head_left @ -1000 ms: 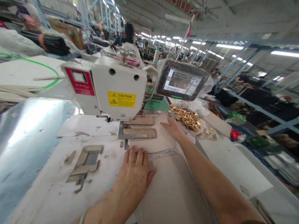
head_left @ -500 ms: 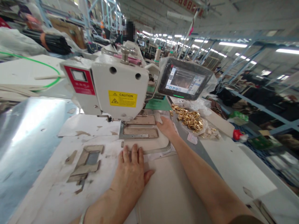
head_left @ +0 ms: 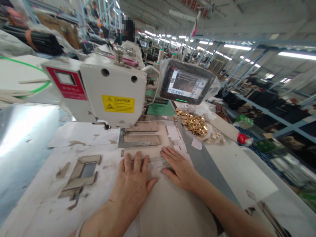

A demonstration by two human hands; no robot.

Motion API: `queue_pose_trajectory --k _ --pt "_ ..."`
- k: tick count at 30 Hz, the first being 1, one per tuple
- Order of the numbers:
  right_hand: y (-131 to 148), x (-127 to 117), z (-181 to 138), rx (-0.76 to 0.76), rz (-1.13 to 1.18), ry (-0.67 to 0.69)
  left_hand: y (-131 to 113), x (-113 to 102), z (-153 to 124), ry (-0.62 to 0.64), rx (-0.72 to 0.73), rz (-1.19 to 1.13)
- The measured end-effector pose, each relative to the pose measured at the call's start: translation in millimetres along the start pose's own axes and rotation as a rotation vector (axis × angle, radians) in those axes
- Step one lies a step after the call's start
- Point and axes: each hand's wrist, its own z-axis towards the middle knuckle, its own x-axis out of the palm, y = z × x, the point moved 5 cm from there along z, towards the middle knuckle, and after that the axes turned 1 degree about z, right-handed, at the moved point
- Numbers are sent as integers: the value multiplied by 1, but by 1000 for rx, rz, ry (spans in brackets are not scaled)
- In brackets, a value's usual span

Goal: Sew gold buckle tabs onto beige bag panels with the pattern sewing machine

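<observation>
Cream-beige, thin and smooth, a flat panel (head_left: 154, 152) lies partly under the metal clamp (head_left: 121, 138) of the white machine (head_left: 115, 80). The left hand (head_left: 132, 180) rests open, fingers slightly spread, at its near edge; the right hand (head_left: 181, 171), also flat, touches the near right corner, neither gripping. Earlier, the right hand lay farther forward along the panel's right side.

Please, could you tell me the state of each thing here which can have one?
Left hand: open, palm down.
Right hand: open, palm down.
Beige panel under the fingertips: flat, partly covered.
Sewing machine: running or stopped, cannot tell.
Display: lit.
Gold-coloured pieces: loosely heaped.
Cut-out frame: lying flat.
Ceiling lights: lit.
</observation>
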Motion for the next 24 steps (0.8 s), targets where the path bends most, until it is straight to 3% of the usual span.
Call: queue_pose_trajectory --k 6,24 --pt "8 -1 3 35 -58 -51 -1 -3 4 16 8 11" --pt "14 -18 -2 144 65 -210 1 -12 10 -19 41 59"
